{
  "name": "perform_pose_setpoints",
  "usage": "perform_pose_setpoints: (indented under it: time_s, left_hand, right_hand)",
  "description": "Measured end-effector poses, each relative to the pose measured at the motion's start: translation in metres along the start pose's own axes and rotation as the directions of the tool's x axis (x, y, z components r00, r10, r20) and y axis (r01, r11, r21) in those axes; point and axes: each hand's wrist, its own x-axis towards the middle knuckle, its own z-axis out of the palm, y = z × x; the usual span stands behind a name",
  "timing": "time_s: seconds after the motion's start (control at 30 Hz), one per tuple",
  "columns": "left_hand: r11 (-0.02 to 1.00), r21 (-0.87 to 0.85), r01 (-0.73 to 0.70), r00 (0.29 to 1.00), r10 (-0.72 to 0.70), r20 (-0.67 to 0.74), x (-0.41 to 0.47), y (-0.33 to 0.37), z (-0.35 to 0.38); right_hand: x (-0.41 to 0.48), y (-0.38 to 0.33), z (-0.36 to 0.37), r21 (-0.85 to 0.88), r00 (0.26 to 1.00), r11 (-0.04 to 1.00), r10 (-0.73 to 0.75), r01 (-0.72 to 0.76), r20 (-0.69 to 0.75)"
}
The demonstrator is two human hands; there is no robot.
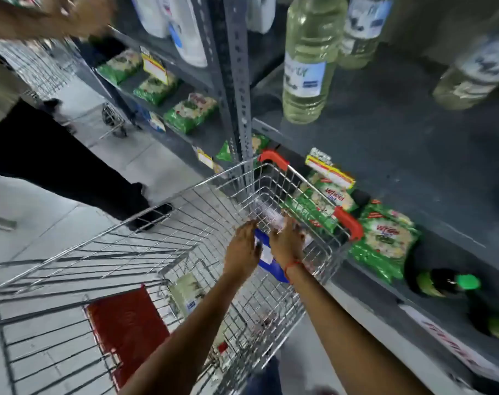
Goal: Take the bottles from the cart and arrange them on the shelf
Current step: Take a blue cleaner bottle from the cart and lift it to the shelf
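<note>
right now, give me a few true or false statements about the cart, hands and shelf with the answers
1. Both hands, left hand and right hand, are down inside the wire cart. True.
2. The shelf holds no bottles yet. False: several clear bottles of pale liquid already stand on it.
3. The hands are on a bottle with a blue part at the cart's far end. True.
4. The cart's corner bumpers are green. False: they are red.
5. Green packets lie on the shelf level below the bottles. True.
</note>
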Motion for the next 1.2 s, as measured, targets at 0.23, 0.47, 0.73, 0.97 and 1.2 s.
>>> perform_pose_setpoints:
  time_s: [0.23,0.47,0.73,0.97,1.2]
  left_hand:
    - [0.834,0.454,-0.313,0.884,0.081,0.461,0.057,-0.080,0.082]
    - [0.694,0.559,-0.454,0.885,0.281,0.371,0.057,-0.119,0.129]
    - [0.658,0.530,-0.534,0.835,0.508,0.210,0.073,-0.137,0.129]
    - [0.894,0.170,-0.414,0.907,0.388,0.165,0.073,-0.120,0.068]
    - [0.924,-0.100,-0.369,0.927,0.373,0.029,0.056,-0.047,-0.040]
  right_hand:
    - [0.055,0.045,0.057,-0.117,0.868,0.898,0.439,-0.423,0.233]
    - [0.126,0.081,0.069,-0.234,0.758,0.890,0.456,-0.391,0.467]
    - [0.131,0.052,0.025,-0.087,0.689,0.844,0.487,-0.529,0.537]
    - [0.124,0.013,0.003,-0.086,0.545,0.857,0.398,-0.509,0.738]
    - [0.067,-0.027,-0.061,0.141,0.768,0.966,0.078,-0.216,0.636]
